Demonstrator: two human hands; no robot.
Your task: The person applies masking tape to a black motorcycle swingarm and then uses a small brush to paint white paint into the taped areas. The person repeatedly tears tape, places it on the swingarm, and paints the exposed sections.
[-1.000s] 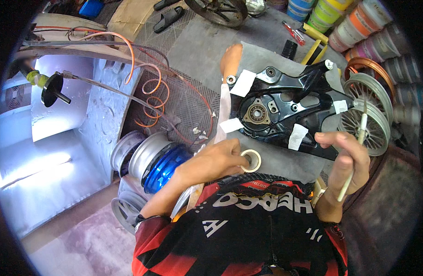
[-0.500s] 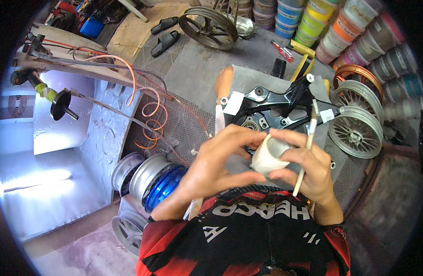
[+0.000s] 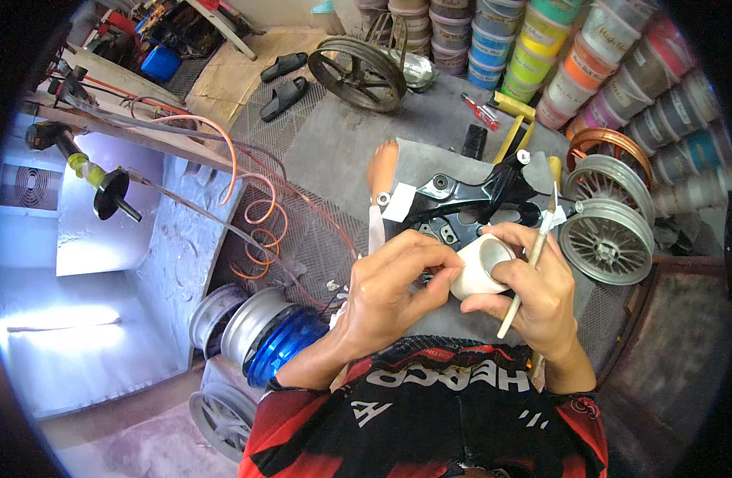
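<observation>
A cream-white roll of masking tape [image 3: 471, 280] is gripped in my right hand [image 3: 547, 307], thumb inside its core. The same hand keeps a slim paintbrush [image 3: 531, 259] slanted across its fingers, bristles pointing up and away. My left hand [image 3: 390, 291] is closed, its thumb and fingertips pinched at the left side of the roll; any loose tape end between them is too small to make out. Beyond both hands lies a glossy black motorcycle frame part [image 3: 461, 193] on a grey sheet, with white tape pieces [image 3: 399, 202] on it.
Wheel rims, silver [image 3: 606, 241] and copper [image 3: 613, 151], lean at right. More rims, one blue [image 3: 284, 344], stand at left beside a lit booth [image 3: 103, 319]. An orange coiled hose [image 3: 264, 209] crosses the floor. Stacked paint tubs [image 3: 493, 48] line the back.
My left hand, spread wide around the roll before, has closed to a pinch at its side. The tape roll has turned and shifted slightly right. The view has shifted a little.
</observation>
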